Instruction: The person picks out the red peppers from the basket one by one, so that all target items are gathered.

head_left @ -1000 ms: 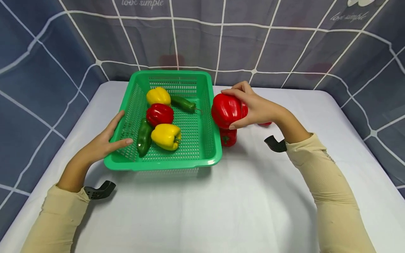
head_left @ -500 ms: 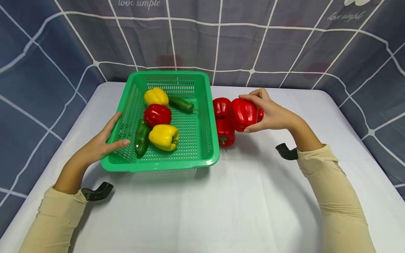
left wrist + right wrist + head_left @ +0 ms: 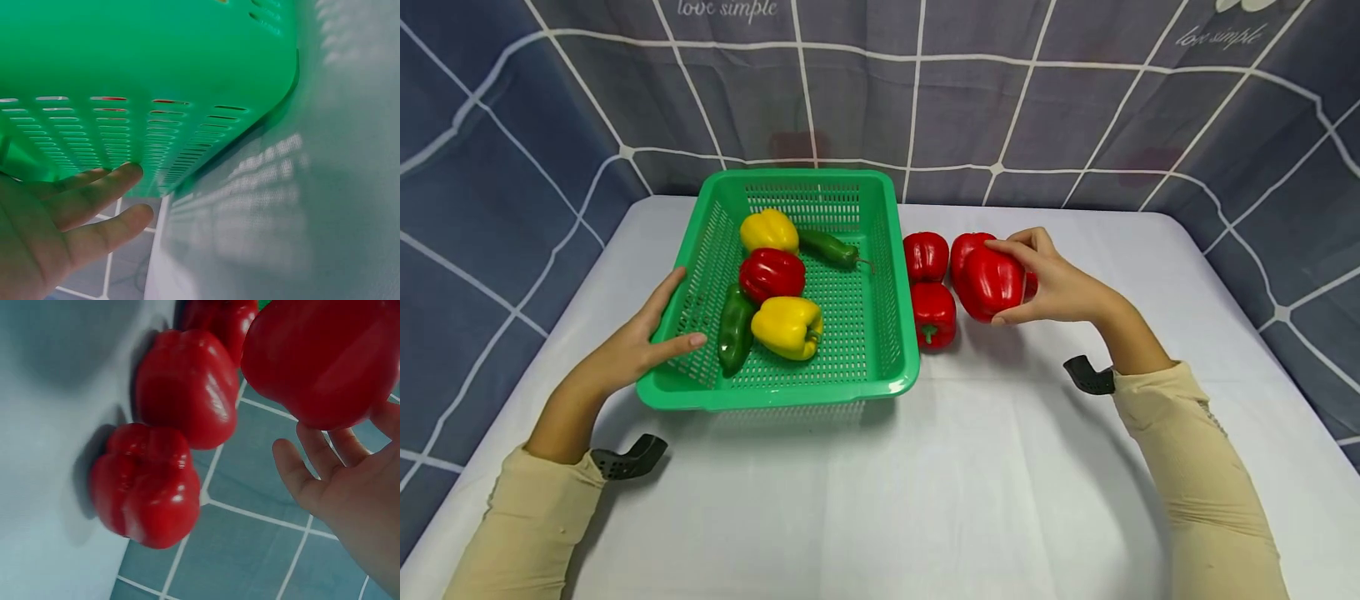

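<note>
My right hand [image 3: 1045, 279] grips a red bell pepper [image 3: 994, 279], thumb at its near side and fingers over the far side. It hangs at the upper right in the right wrist view. Behind it another red bell pepper [image 3: 966, 250] is partly covered; a red patch [image 3: 1032, 286] shows beside my fingers. Two more red bell peppers [image 3: 927, 256] stand against the right side of a green basket [image 3: 775, 398]. My left hand [image 3: 636, 346] rests at the basket's left rim, thumb over it, fairly straight fingers [image 3: 94, 194] along the outer wall.
Inside the basket lie two yellow bell peppers [image 3: 787, 327], a red bell pepper [image 3: 772, 275] and two long green peppers [image 3: 736, 329]. A white cloth covers the table [image 3: 880, 500]. Gridded grey curtain [image 3: 865, 100] encloses the back and sides.
My right hand has carried the red bell pepper rightward, away from the basket, and slightly nearer me. The red bell peppers beside the basket are now uncovered. My left hand stays at the rim.
</note>
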`<move>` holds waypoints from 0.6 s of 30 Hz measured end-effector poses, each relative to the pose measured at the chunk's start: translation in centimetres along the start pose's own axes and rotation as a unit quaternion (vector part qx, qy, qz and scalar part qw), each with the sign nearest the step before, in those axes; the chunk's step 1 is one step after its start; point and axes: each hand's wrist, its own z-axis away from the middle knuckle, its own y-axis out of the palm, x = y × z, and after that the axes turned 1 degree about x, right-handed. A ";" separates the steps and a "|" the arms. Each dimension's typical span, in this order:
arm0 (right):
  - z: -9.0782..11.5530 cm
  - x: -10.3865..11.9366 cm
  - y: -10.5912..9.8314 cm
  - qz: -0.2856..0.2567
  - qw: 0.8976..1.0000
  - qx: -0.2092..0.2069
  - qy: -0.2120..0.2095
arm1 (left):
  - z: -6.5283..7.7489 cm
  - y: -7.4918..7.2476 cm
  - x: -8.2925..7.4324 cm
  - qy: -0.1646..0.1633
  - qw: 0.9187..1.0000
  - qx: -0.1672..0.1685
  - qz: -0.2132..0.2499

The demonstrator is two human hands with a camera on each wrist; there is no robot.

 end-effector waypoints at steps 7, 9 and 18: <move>0.1 -1.4 1.0 0.012 1.000 0.001 0.006 | 0.0 0.0 0.1 -0.003 1.000 -0.001 0.004; 0.2 -1.6 1.3 0.019 1.000 0.000 0.006 | 0.0 0.0 0.1 0.002 1.000 -0.002 0.005; 0.2 -2.2 2.2 0.021 1.000 0.002 0.002 | -0.1 0.0 0.5 0.029 1.000 0.003 0.004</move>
